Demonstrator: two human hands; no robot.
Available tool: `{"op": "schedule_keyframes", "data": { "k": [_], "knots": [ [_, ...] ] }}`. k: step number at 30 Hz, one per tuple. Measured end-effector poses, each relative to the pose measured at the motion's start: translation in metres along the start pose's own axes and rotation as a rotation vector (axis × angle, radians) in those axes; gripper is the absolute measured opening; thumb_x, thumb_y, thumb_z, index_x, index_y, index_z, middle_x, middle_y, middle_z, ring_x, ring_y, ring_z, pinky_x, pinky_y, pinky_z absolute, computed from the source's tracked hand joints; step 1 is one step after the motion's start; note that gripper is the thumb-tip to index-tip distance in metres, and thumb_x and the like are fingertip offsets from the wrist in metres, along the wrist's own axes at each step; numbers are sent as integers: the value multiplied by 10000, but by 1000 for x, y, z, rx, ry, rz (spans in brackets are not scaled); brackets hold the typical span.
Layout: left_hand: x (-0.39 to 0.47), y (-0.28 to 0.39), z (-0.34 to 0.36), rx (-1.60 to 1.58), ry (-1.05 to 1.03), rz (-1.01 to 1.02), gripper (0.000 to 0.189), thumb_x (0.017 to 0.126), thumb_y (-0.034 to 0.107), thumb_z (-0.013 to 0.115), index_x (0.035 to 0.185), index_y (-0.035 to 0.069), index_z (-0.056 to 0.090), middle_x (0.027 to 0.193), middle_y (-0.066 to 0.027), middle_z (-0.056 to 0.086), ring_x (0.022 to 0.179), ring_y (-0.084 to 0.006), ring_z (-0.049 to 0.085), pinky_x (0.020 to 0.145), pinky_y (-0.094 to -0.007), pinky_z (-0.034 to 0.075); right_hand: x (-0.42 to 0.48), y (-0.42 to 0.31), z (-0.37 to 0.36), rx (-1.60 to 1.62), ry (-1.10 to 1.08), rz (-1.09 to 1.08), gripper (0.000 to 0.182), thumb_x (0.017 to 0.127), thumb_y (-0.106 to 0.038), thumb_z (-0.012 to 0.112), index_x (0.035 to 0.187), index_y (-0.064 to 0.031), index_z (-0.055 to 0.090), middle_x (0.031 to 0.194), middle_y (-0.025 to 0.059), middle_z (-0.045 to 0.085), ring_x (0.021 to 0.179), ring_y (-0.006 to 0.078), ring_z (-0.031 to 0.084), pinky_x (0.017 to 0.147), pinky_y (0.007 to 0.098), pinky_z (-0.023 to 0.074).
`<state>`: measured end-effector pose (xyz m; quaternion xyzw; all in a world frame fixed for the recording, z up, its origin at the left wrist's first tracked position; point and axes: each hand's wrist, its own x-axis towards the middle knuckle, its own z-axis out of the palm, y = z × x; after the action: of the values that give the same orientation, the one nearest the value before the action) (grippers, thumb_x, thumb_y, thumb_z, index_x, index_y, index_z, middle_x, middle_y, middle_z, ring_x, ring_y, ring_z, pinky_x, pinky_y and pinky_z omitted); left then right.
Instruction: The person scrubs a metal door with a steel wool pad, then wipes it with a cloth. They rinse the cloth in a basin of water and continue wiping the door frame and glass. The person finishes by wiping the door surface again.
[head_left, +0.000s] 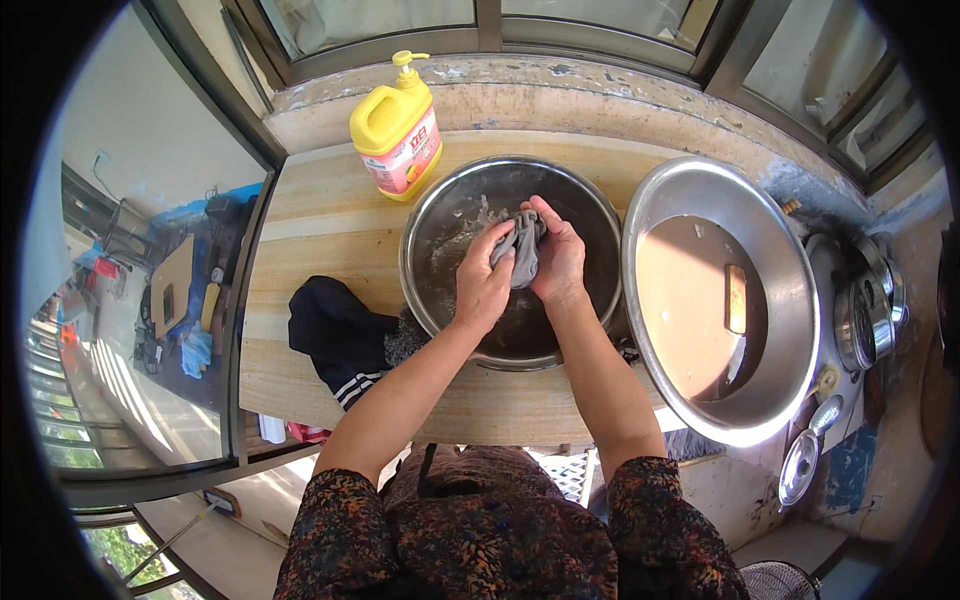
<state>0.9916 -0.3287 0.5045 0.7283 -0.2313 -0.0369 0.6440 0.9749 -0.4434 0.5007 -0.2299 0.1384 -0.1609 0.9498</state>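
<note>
Both my hands are over a round stainless steel basin (514, 163) on the wooden table. Between them is a bunched grey cloth (523, 251), wet-looking and crumpled. My left hand (486, 277) grips it from the left, the thumb lying across its front. From the right, my right hand (559, 259) cups the same cloth with its fingers extended along the side. Dark water with some suds fills the lower part of the basin. A black sock-like garment (337, 326) with white stripes lies on the table left of the basin, partly behind my left forearm.
A yellow pump bottle of detergent (397, 139) stands behind the basin. At the right sits a larger metal basin (784, 300) of cloudy brownish water, with a brown bar-shaped object (736, 300) in it. Metal pots (862, 322) stand farther right. Framed windows (600, 45) border the back.
</note>
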Motion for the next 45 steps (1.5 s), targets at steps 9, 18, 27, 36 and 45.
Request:
{"op": "schedule_keyframes", "data": {
  "k": [9, 18, 27, 36, 45],
  "knots": [
    [41, 24, 10, 825, -259, 745, 355, 898, 361, 493, 1074, 77, 612, 1196, -108, 556, 1169, -263, 480, 944, -462, 381, -11, -11, 6, 88, -194, 228, 774, 814, -750, 353, 1168, -90, 548, 1170, 106, 571, 1095, 255, 536, 959, 417, 423],
    [57, 9, 37, 495, -66, 214, 434, 962, 312, 365, 790, 4, 617, 821, -183, 620, 826, -369, 578, 728, -429, 453, -10, 0, 16, -500, 186, 125, 735, 878, -686, 305, 1257, -87, 502, 1251, 113, 532, 1176, 251, 466, 999, 391, 338],
    [45, -28, -14, -40, 232, -720, 631, 955, 528, 239, 1104, 42, 612, 1118, -167, 609, 1040, -295, 576, 882, -409, 439, -2, -5, -9, -1710, 259, -158, 516, 773, -321, 668, 1150, 25, 593, 1101, 225, 615, 1089, 312, 567, 921, 363, 436],
    [21, -14, -2, -379, 154, -320, 281, 880, 72, 518, 1151, 3, 544, 1119, -135, 573, 1011, -217, 573, 859, -335, 465, 3, 5, -4, -144, -23, 1, 164, 823, -63, 552, 973, -33, 610, 920, 63, 617, 886, 192, 578, 829, 324, 469],
    [24, 23, 9, 748, -345, 856, 476, 853, 362, 541, 1210, 49, 521, 1339, -151, 437, 1302, -293, 347, 1085, -503, 222, -13, -20, 3, 169, -298, 217, 842, 829, -742, 329, 1198, -11, 523, 1158, 127, 557, 1053, 269, 551, 936, 397, 446]
  ]
}}
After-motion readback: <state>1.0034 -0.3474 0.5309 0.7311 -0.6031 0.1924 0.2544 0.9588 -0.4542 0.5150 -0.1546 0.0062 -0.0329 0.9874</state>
